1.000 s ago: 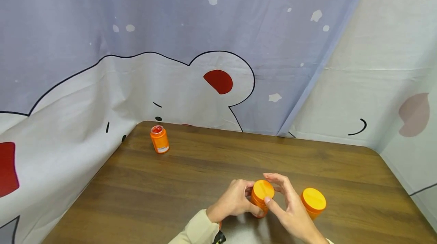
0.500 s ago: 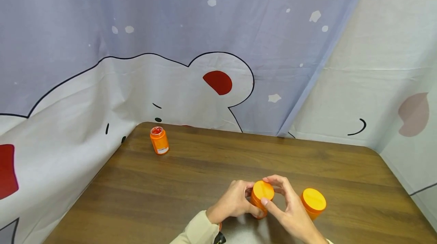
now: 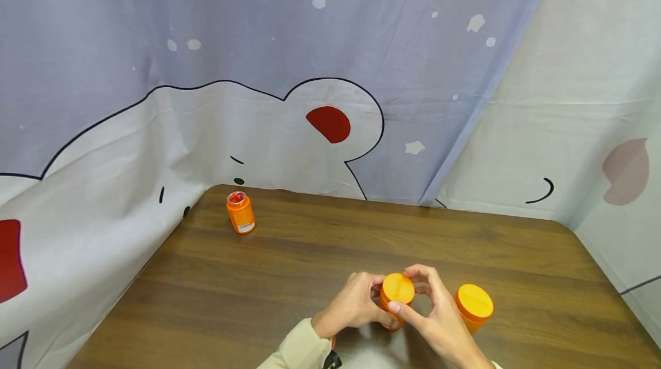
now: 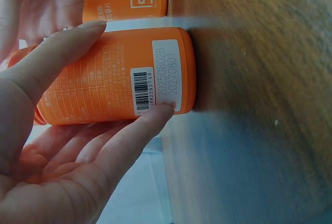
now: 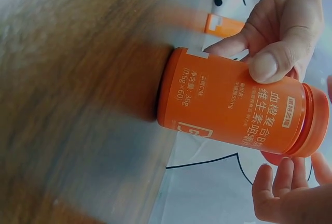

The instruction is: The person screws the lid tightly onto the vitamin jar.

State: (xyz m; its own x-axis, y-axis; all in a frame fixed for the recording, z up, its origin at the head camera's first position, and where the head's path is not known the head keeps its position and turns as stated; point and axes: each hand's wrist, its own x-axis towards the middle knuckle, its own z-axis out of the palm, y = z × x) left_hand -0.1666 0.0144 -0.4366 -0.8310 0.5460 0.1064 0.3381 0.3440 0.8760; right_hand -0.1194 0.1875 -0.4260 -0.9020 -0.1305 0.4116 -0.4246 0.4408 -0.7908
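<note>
An orange pill bottle (image 3: 391, 319) with a screw cap (image 3: 398, 288) stands upright on the wooden table. My left hand (image 3: 353, 306) grips its body, thumb on the near side and fingers behind. Thumb and fingers of my right hand (image 3: 439, 314) bracket the cap from the right. In the left wrist view, the bottle (image 4: 116, 79) shows a barcode and a white date label between left thumb and fingers. The right wrist view has the bottle's (image 5: 228, 102) printed front, the left hand (image 5: 285, 37) round its body and the right hand (image 5: 295, 187) at the cap end.
A second capped orange bottle (image 3: 474, 309) stands just right of my right hand. At the far left, an uncapped orange bottle (image 3: 241, 214) shows red inside. A sliver of orange peeks out beside the left sleeve (image 3: 302, 346). A printed curtain (image 3: 289, 139) borders the table's far edge.
My right thumb has slid leftward along the near side of the cap, and the right fingers have shifted slightly at its far side. The left hand and the bottle have stayed in place.
</note>
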